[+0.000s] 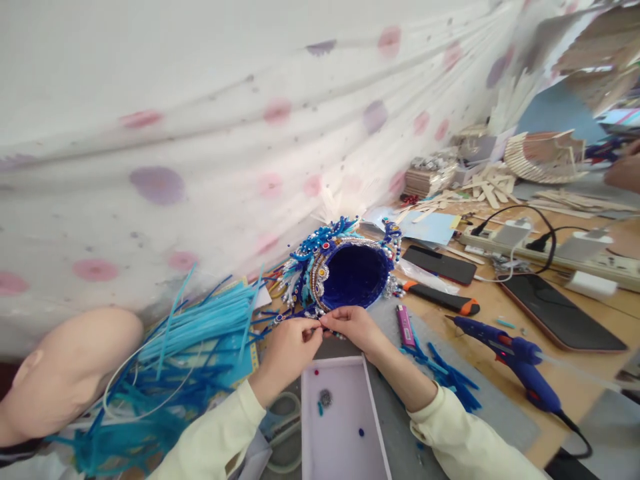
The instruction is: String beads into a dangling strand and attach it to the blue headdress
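Observation:
A blue beaded headdress [345, 270] lies on its side on the worktable, its hollow dark-blue inside facing me. My left hand [290, 350] and my right hand [353, 327] meet at its lower rim, fingertips pinched together on a small beaded piece there. Both sleeves are pale yellow. Just below my hands sits a shallow white tray [345, 427] with a few small beads and a round ornament in it.
Blue strips and feathers [200, 340] pile at the left beside a mannequin head [65, 373]. A blue glue gun [515, 360], pink lighter [404, 325], utility knife [440, 298], two phones [560, 310], a power strip [550, 250] and wooden sticks [495, 187] lie right. Spotted cloth [225, 120] hangs behind.

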`<state>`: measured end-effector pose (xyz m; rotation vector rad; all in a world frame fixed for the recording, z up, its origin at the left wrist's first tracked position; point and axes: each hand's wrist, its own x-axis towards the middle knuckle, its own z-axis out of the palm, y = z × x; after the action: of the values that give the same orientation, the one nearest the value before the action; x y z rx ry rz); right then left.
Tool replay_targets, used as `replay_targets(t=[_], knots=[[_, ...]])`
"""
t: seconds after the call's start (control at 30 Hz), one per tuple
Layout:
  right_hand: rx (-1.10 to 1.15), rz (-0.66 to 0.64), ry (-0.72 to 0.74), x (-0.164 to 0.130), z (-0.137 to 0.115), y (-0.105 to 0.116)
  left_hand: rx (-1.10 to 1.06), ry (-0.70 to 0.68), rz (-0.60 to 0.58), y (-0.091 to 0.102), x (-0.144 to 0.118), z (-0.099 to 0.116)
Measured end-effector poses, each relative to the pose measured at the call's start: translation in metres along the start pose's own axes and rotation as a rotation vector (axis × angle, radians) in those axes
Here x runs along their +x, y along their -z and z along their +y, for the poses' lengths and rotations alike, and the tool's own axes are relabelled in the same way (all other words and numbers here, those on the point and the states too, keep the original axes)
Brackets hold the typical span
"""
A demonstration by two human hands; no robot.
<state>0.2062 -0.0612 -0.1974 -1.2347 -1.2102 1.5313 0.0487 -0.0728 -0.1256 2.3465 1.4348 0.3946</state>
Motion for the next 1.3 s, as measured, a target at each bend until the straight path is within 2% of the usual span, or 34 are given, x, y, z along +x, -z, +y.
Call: replay_targets(t=[0.27, 0.57, 0.83, 0.97, 1.1, 1.3], knots=[[-0.202, 0.077, 0.041, 0.000, 0.002, -0.003, -0.200, 0.255, 0.035, 0.000, 0.000, 0.014], [-0.452, 0.133, 0.167, -0.014, -0.013, -0.004, -0.483, 0.367, 0.072, -0.025, -0.001, 0.017], [-0.630, 0.184, 0.259, -0.024, -0.025, -0.006, -0.681, 0.459, 0.109, -0.028, 0.001, 0.016], [-0.723, 0.228, 0.267, -0.026, -0.027, -0.008, -0.680, 0.467, 0.141, -0.032, 0.000, 0.016], [-0.779, 0.283, 0.268, -0.027, -0.029, -0.009, -0.602, 0.411, 0.166, -0.031, -0.002, 0.012], [-0.697, 0.257, 0.320, -0.027, -0.029, -0.011, -0.433, 0.346, 0.195, -0.025, -0.002, 0.008]])
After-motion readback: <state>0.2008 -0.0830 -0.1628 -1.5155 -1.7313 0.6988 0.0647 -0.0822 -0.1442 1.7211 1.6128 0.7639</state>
